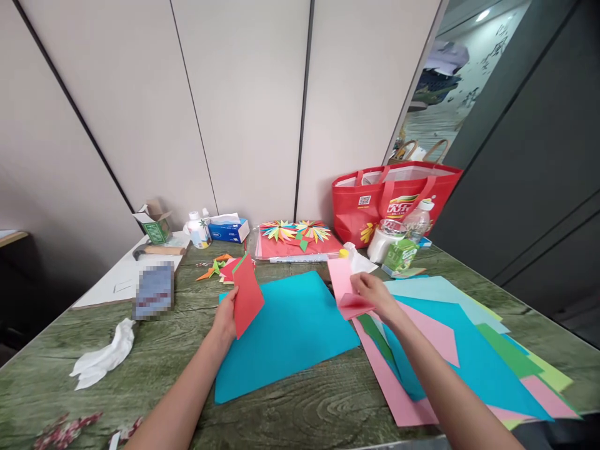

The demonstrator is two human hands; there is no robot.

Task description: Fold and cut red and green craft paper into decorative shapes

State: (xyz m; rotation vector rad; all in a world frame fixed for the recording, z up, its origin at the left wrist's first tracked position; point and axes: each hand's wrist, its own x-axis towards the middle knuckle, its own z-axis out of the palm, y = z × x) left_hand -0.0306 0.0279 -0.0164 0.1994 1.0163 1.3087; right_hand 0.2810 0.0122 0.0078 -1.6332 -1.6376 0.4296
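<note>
My left hand (pixel 227 316) is closed on a folded red paper (pixel 247 296), held up on edge above the left side of a large turquoise sheet (pixel 290 331) lying flat on the green table (pixel 154 356). My right hand (pixel 374 292) pinches a folded pink paper (pixel 345 289), raised just above the right edge of the turquoise sheet. Under my right forearm spreads a pile of coloured sheets (pixel 469 356) in pink, turquoise and green.
A crumpled white tissue (pixel 104 355) lies front left. Small folded paper pieces (pixel 220 269), a paper-flower stack (pixel 295 237), a tissue box (pixel 229 229), a small white bottle (pixel 197 230), a red bag (pixel 394 194), jars and a hammer (pixel 157 250) line the back.
</note>
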